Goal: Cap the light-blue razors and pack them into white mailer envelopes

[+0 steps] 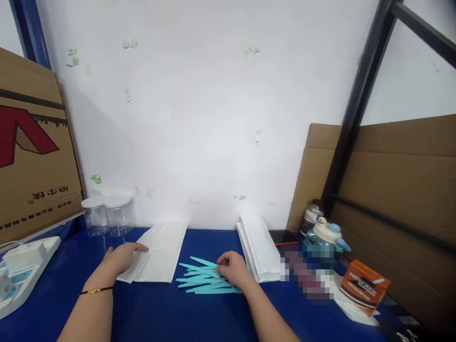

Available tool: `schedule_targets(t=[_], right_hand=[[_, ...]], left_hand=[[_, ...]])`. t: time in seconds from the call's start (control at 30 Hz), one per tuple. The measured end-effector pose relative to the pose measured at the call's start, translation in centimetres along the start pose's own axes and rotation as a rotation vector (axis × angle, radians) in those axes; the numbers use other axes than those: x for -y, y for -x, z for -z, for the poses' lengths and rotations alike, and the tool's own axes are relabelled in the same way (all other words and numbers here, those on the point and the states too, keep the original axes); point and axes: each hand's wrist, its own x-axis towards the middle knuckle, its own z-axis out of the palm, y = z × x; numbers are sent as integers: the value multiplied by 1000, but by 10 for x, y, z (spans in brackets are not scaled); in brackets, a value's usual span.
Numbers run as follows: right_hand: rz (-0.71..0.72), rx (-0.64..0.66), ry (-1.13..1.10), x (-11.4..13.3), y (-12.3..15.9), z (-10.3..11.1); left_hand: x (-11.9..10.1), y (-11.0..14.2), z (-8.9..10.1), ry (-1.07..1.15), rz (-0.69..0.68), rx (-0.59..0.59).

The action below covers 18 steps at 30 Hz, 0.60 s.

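My left hand (pixel 123 259) lies on a small pile of flat white bags or sheets (pixel 162 251), index finger stretched out across them. Its other fingers are partly hidden. At the middle of the table, a loose heap of thin, flat, tapered teal strips (pixel 203 280) is fanned out. My right hand (pixel 233 270) reaches into the right end of that heap, thumb and fingers pinched on a teal strip; the held end is covered by the fingertips. Just beyond the right hand is a thicker stack of folded white paper (pixel 261 251).
Two clear lidded jars (pixel 119 216) stand at the back left, near a power strip (pixel 30 275) and a large cardboard box (pixel 32 142). To the right are a phone (pixel 284 237), a brown bottle (pixel 312 213), a teal cup (pixel 324 240) and an orange box (pixel 365 286). A white wall (pixel 192 118) closes the back.
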Motion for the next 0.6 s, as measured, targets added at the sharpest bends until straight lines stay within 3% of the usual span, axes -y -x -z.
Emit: schedule_targets(t=[0.03,0.07,0.13,0.27,0.4,0.5,0.6], right_hand=[[5,-2,-6,0,0,1],[14,-5,-11,1,1,1],[42,-9,-14,2,1,2],[82,32,-1,1,2,4],[89,75,14,-1,2,5],[77,65,40,-2,0,4],[104,-13,22,-3,-4,2]], left_hand=[[-7,2,-7,-77,43,-2],[-14,5,-18,-124,9,68],[-25,16,-46,-206,-196,266],[-18,37,-88,-394,-258,507],[-13,40,-86,-457,-206,502],[-38,42,-87,-359,-288,444],[-70,48,-106,-226,-482,574]])
